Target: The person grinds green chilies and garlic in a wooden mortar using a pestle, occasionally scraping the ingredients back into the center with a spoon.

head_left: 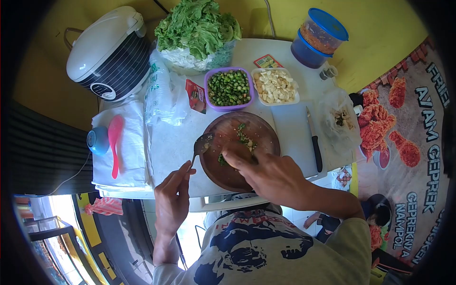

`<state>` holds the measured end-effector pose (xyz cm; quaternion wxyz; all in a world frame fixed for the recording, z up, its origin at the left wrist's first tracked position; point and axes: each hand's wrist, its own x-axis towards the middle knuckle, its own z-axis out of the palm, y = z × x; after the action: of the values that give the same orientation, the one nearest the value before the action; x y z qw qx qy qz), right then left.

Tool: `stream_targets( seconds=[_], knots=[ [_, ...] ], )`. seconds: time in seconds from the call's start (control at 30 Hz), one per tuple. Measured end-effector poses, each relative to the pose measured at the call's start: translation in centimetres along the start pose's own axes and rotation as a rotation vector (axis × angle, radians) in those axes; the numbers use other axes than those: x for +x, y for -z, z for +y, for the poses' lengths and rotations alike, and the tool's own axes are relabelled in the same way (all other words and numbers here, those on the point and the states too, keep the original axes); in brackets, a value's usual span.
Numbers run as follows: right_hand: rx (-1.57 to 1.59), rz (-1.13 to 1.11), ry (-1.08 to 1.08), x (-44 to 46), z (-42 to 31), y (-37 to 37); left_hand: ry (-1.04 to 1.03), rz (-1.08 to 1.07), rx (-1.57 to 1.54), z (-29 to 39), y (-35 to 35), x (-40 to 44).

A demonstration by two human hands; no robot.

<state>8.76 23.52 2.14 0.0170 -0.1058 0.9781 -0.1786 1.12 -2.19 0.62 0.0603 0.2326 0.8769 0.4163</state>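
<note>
A round brown mortar dish [216, 175] sits at the table's front with bits of chopped green chili and pale pieces in it. My left hand [175, 190] is closed on the handle of a metal spoon [204, 142], whose bowl is over the dish's left side. Over the dish's right half, my right hand [266, 173] wraps round a brown pestle [237, 151], mostly hidden under the fingers. Behind the dish stand a purple tub of cut green chilies [229, 88] and a white tub of pale cut pieces [275, 86].
A knife [315, 142] lies on a white cutting board [294, 128]. Plastic bags, a rice cooker [111, 52], lettuce [194, 31], blue-lidded containers [320, 38] and a pink spoon [114, 142] stand or lie around. Another person [375, 213] is low at the right, beyond the table.
</note>
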Motion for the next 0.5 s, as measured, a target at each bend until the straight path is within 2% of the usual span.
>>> stream_targets(
  seconds=[0.07,0.2,0.27,0.3,0.37,0.4,0.43,0.5],
  knots=[
    [-0.087,-0.143,0.032,0.8,-1.9,-0.4,0.013,0.016,-0.004,0.0,-0.9,0.4],
    [-0.123,-0.105,0.045,1.5,-1.9,-2.1,0.032,0.044,-0.009,0.8,-1.7,0.3],
    [-0.094,0.035,0.032,1.7,-0.7,-1.9,0.004,0.049,0.013,0.5,-1.6,-0.2],
    [-0.099,0.033,0.035,1.7,-0.1,-1.5,-0.024,0.052,0.036,0.4,-1.6,-0.4],
    [0.103,0.012,-0.157,1.3,1.6,-0.7,-0.014,0.038,0.034,0.5,-1.5,-1.1],
    [0.174,0.099,-0.180,0.8,3.0,-1.6,-0.009,0.018,0.036,0.6,-1.4,-1.3],
    [0.171,0.090,-0.175,0.4,4.1,-1.3,-0.001,0.023,0.031,0.7,-1.4,-1.5],
    [0.598,0.159,-0.211,-0.3,5.9,-0.4,-0.118,-0.005,-0.040,0.8,-1.6,-1.6]
  ],
)
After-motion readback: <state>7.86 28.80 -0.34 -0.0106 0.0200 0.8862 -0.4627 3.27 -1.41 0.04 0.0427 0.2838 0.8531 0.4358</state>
